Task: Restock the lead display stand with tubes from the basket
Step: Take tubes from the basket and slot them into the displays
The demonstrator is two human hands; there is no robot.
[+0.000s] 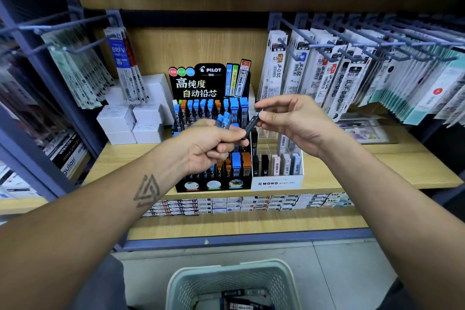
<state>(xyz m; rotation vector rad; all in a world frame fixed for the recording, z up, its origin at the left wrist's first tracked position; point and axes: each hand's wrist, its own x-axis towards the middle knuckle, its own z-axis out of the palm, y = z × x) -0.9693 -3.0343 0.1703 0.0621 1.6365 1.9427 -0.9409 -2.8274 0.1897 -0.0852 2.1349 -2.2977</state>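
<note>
The left hand [211, 146] grips a bundle of blue-capped lead tubes [224, 119]; exact count cannot be told. The right hand [289, 118] pinches one dark tube [251, 123] between thumb and fingertips. Behind both, on the wooden shelf [377, 166], stands one black display stand [210, 83] marked "PILOT". Just right of it sits one white box [276, 182] marked "MONO graph MG". One basket [234, 284] stands on the floor below, holding more tubes.

Blue-capped tubes [224, 120] bunched above the black stand [212, 185]; basket [234, 282] below.
</note>
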